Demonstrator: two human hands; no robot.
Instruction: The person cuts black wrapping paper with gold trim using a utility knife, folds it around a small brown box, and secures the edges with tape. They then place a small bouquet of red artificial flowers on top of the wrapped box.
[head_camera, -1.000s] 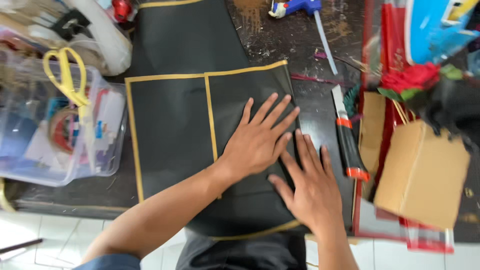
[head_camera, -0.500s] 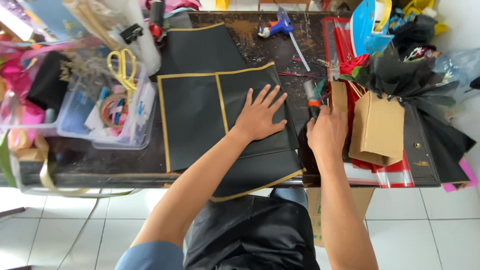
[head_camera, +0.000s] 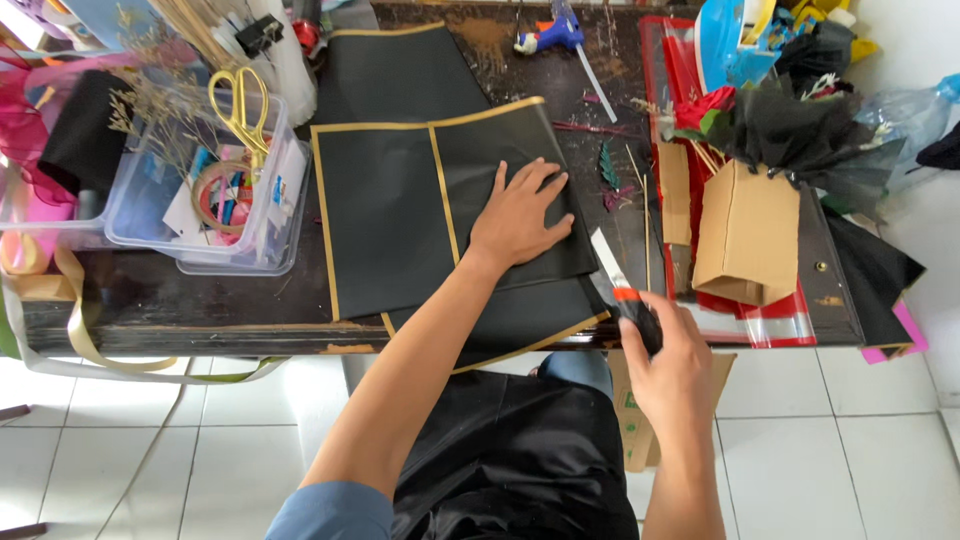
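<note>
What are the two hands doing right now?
Left hand: open, flat on the black paper.
Right hand: closed, holding a cutter.

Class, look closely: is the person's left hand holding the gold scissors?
No: the left hand lies flat on the black sheet; the scissors rest in the plastic bin.

Black gold-edged wrapping paper sheets flat on dark bench, overhanging near edge. Black-handled utility knife, blade out, tilted up-left.

A single head-worn camera looks steeply down, fairly near, onto the worktable.
</note>
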